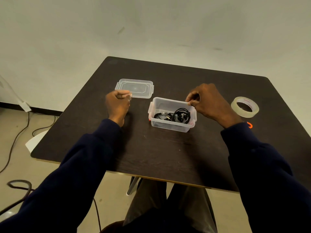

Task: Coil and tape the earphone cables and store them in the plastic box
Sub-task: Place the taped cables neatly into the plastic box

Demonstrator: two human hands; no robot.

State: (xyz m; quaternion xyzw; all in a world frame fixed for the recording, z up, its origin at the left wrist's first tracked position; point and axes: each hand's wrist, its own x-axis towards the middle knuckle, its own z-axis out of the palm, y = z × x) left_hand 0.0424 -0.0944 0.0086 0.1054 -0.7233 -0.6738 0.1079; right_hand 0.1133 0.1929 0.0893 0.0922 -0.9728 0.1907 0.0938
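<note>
Dark table (168,148): coiled earphones (175,115) lie inside the plastic box (170,127), right hand (210,103) pinching its far rim; blurred left hand (117,105) apparently pinches the lid (136,88) corner. Steady the box, seat the lid squarely

The plastic box (170,126) and lid (134,88) are frosted translucent plastic, the worktop (151,152) matt dark wood grain, the tape roll (244,113) glossy and clear, the earphone cables (181,113) smooth black, the sleeves (87,157) dark cloth.
</note>
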